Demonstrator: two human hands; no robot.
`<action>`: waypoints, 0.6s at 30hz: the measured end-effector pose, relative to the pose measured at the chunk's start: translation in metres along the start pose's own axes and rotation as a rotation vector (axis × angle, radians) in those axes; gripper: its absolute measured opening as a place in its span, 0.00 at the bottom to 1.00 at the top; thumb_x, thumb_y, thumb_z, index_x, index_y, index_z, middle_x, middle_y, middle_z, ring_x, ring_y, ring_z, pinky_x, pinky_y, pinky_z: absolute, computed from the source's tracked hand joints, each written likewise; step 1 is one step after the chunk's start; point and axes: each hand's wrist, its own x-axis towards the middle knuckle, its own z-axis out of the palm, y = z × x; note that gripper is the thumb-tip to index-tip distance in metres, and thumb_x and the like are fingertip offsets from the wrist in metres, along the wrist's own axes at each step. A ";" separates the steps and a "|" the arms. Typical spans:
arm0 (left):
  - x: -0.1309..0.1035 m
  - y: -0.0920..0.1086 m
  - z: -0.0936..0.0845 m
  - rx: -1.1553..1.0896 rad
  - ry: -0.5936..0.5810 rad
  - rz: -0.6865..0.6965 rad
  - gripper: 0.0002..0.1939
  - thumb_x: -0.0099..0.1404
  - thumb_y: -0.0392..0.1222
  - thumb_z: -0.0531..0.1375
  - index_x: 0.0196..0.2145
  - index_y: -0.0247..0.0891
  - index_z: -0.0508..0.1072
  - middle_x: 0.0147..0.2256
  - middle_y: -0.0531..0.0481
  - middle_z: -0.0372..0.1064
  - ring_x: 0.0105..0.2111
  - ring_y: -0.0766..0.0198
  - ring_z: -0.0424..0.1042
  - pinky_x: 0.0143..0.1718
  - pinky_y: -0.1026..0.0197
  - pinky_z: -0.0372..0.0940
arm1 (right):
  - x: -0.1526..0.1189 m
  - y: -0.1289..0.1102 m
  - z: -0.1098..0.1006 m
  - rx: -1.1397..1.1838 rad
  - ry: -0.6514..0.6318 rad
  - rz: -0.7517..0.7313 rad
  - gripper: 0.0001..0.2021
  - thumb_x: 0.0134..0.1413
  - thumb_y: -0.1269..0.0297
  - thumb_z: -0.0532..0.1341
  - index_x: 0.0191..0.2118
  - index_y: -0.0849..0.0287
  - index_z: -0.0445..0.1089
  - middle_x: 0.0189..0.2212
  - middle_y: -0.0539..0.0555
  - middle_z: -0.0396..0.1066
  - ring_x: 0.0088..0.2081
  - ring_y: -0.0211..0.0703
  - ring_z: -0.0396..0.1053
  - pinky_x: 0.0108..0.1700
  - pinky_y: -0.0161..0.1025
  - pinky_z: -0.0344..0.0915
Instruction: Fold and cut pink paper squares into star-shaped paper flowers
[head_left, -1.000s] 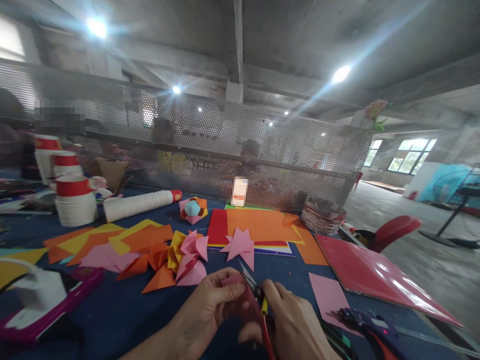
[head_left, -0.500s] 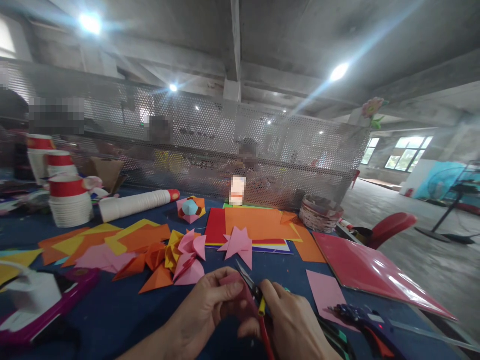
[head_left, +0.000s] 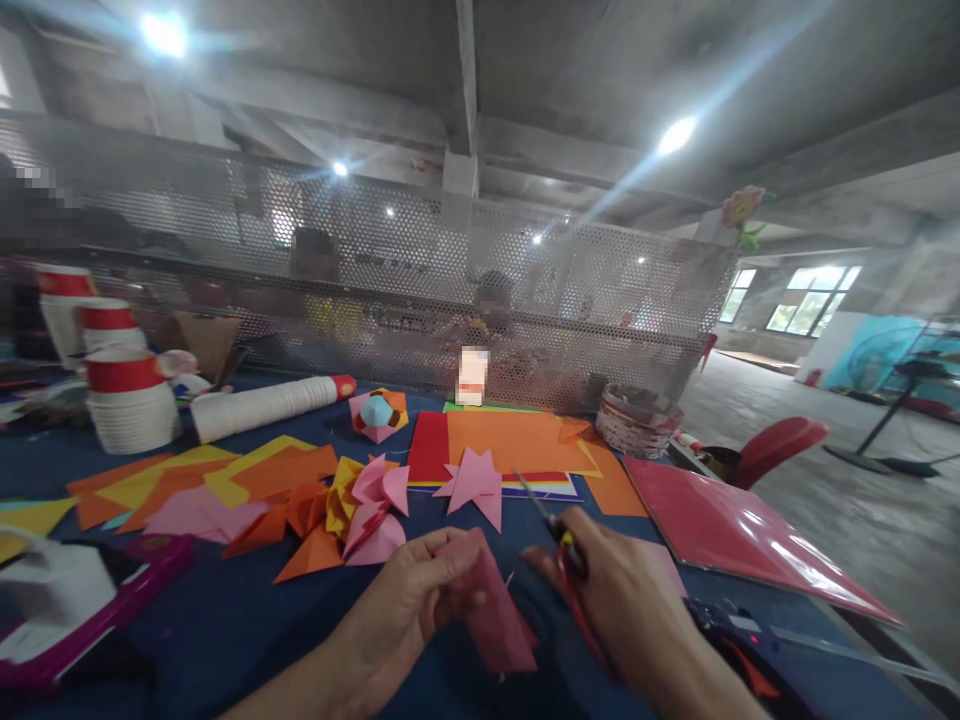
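A folded piece of dark pink paper (head_left: 496, 612) is pinched between the thumb and fingers of my left hand (head_left: 409, 605), low in the middle of the view. To its right, my right hand (head_left: 611, 580) is closed on scissors (head_left: 571, 555) with red and yellow handles. Their blades point up and left, apart from the paper. Beyond my hands lie a pink star-shaped paper piece (head_left: 474, 482) and a cluster of pink folded shapes (head_left: 377, 510) beside yellow and orange ones.
Stacked paper cups (head_left: 133, 400) stand at the left, near a purple power strip (head_left: 142, 575). Orange sheets (head_left: 510, 442), a woven basket (head_left: 637, 420) and a red glossy pack (head_left: 750, 535) lie further back. A dark tool (head_left: 739, 635) sits at the lower right.
My right hand has moved right with the scissors, away from the paper. The pink paper in my left hand now shows more fully. The view has shifted slightly.
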 end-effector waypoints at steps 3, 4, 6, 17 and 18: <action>0.001 0.002 0.000 -0.007 0.047 0.012 0.09 0.54 0.41 0.68 0.25 0.34 0.73 0.23 0.55 0.65 0.24 0.71 0.67 0.32 0.66 0.69 | 0.014 0.025 -0.015 -0.167 -0.062 0.125 0.11 0.62 0.57 0.52 0.42 0.58 0.63 0.32 0.57 0.75 0.34 0.50 0.74 0.27 0.36 0.58; 0.001 0.004 -0.001 -0.005 0.062 0.018 0.08 0.55 0.40 0.67 0.26 0.34 0.73 0.23 0.55 0.66 0.24 0.71 0.67 0.31 0.66 0.70 | 0.019 0.035 -0.017 -0.193 -0.085 0.154 0.10 0.62 0.59 0.53 0.42 0.59 0.64 0.33 0.58 0.74 0.34 0.51 0.74 0.28 0.37 0.58; 0.002 0.008 -0.003 0.006 0.091 0.037 0.05 0.56 0.38 0.66 0.28 0.33 0.74 0.25 0.53 0.68 0.25 0.69 0.69 0.29 0.66 0.70 | 0.026 0.053 -0.015 -0.242 -0.135 0.199 0.09 0.62 0.63 0.54 0.43 0.62 0.65 0.34 0.59 0.73 0.36 0.50 0.73 0.32 0.39 0.62; -0.001 0.046 -0.012 -0.047 0.215 0.213 0.04 0.62 0.33 0.59 0.33 0.36 0.74 0.30 0.54 0.72 0.27 0.71 0.72 0.24 0.71 0.69 | 0.034 0.072 0.011 -0.237 -0.242 0.113 0.14 0.60 0.61 0.58 0.50 0.61 0.65 0.48 0.56 0.66 0.45 0.45 0.68 0.45 0.48 0.67; -0.002 0.046 -0.013 -0.048 0.217 0.221 0.03 0.61 0.32 0.60 0.34 0.36 0.74 0.30 0.54 0.73 0.27 0.70 0.72 0.24 0.71 0.69 | 0.031 0.062 0.009 -0.207 -0.221 0.063 0.13 0.61 0.62 0.58 0.49 0.61 0.66 0.48 0.56 0.66 0.46 0.45 0.67 0.47 0.49 0.65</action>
